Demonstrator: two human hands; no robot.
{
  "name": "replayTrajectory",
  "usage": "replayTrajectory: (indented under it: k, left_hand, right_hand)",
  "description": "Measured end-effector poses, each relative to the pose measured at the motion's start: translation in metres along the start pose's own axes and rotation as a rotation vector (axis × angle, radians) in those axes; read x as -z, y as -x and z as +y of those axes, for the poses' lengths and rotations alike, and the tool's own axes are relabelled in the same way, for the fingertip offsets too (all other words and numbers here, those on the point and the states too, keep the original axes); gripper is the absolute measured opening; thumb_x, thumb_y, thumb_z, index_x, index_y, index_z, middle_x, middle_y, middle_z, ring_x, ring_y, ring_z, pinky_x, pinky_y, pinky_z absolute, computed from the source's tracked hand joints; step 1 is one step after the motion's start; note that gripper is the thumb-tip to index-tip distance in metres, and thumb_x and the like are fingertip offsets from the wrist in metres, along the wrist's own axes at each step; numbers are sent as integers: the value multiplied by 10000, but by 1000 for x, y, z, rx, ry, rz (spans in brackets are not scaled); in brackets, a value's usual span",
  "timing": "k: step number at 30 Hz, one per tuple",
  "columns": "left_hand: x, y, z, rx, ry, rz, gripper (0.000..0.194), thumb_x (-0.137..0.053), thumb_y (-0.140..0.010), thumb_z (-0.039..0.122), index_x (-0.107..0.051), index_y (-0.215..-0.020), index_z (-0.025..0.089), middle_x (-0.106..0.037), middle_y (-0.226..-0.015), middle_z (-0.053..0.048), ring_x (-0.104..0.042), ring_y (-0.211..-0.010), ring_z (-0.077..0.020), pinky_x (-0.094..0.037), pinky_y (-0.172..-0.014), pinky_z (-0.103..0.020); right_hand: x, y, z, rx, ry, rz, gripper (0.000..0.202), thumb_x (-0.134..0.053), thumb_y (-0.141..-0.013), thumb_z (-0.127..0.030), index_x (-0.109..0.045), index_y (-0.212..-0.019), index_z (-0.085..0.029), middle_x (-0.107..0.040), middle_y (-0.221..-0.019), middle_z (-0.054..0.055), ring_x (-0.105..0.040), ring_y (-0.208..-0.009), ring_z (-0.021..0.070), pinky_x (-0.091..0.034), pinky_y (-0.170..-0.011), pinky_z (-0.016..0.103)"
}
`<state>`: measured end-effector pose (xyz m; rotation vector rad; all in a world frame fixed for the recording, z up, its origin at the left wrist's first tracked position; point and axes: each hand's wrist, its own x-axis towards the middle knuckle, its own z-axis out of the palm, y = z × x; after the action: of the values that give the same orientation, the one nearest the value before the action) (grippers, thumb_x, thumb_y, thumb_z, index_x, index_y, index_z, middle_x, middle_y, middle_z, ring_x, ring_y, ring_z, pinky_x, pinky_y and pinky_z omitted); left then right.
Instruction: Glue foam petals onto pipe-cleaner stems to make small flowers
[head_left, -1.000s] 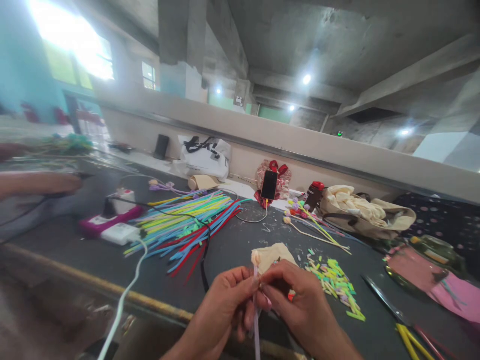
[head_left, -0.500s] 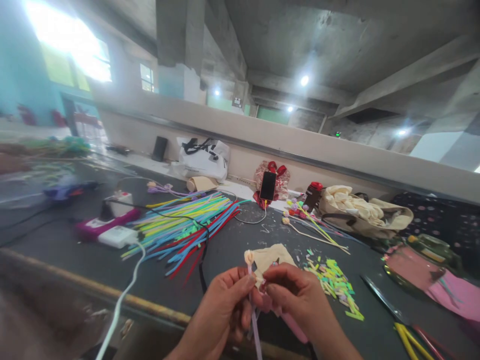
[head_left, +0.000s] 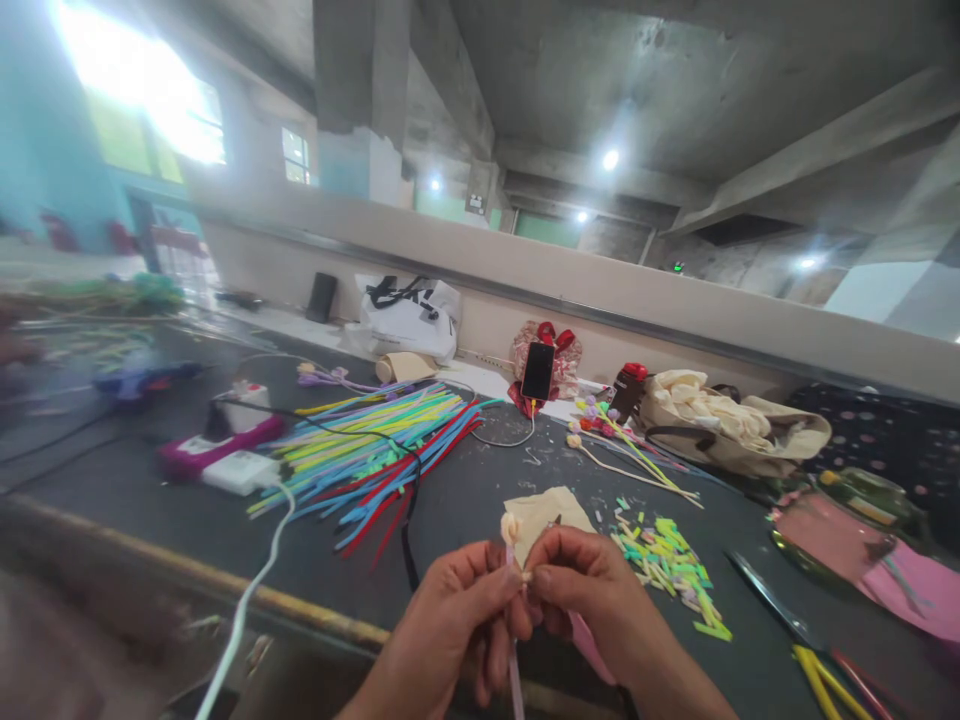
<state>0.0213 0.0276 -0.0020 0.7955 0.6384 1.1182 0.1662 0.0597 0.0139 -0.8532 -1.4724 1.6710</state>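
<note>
My left hand (head_left: 469, 615) is closed around a pale lilac pipe cleaner (head_left: 515, 675), which runs down between the fingers. At its top stands a cream looped bud (head_left: 511, 528). My right hand (head_left: 581, 580) is pinched, its fingertips meeting the left thumb at a small pale bit (head_left: 526, 577) beside the stem; its kind is too small to tell. Behind the hands lies a beige cloth-like piece (head_left: 555, 510) with a small dark object on it. A strip of pink (head_left: 591, 645) shows below my right wrist.
Scissors (head_left: 780, 610) with yellow and red handles lie right, near a heap of cut pipe cleaner pieces (head_left: 671, 560). Long coloured pipe cleaners (head_left: 375, 440) spread left of centre. A purple power strip (head_left: 195, 457) and white cable (head_left: 251, 590) cross the left side. A phone (head_left: 538, 372) leans at the back.
Both hands and the stem have shifted slightly right. The bud now sits a little lower and nearer the right hand, and the fingertips are closer together.
</note>
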Motion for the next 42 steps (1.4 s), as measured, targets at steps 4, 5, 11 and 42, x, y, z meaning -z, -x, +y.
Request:
replayTrajectory:
  k: [4, 5, 11, 42]
  left_hand:
    - [0, 0, 1, 9, 46, -29, 243, -526, -788, 288, -559, -610, 126, -572, -452, 10, -405, -252, -19, -268, -240, -94]
    - [0, 0, 0, 13, 51, -31, 243, -528, -785, 290, -562, -611, 124, -571, -449, 9, -403, -249, -19, -263, -239, -95]
    - [4, -2, -1, 41, 63, 26, 298, -551, -755, 339, -559, -556, 116, -554, -422, 13, -364, -233, -8, -240, -236, -97]
    - [5, -4, -2, 176, -57, -1, 220, -590, -696, 332, -569, -599, 135, -545, -322, 23, -254, -183, -9, -98, -218, -131]
  right_hand:
    - [0, -4, -3, -71, -141, -42, 151, -661, -648, -240, -600, -646, -102, -566, -481, -7, -441, -353, 40, -271, -354, 142]
    - [0, -5, -3, -88, -165, -50, 153, -666, -638, -238, -604, -646, -99, -574, -487, -2, -447, -344, 39, -273, -345, 139]
    - [-2, -9, 2, -46, -167, 23, 105, -643, -671, -212, -598, -658, -117, -570, -484, -20, -471, -368, 45, -302, -365, 139]
    - [19, -7, -42, 414, 754, -101, 81, -594, -752, -133, -632, -694, -173, -488, -936, 17, -511, -895, 142, -390, -791, 264]
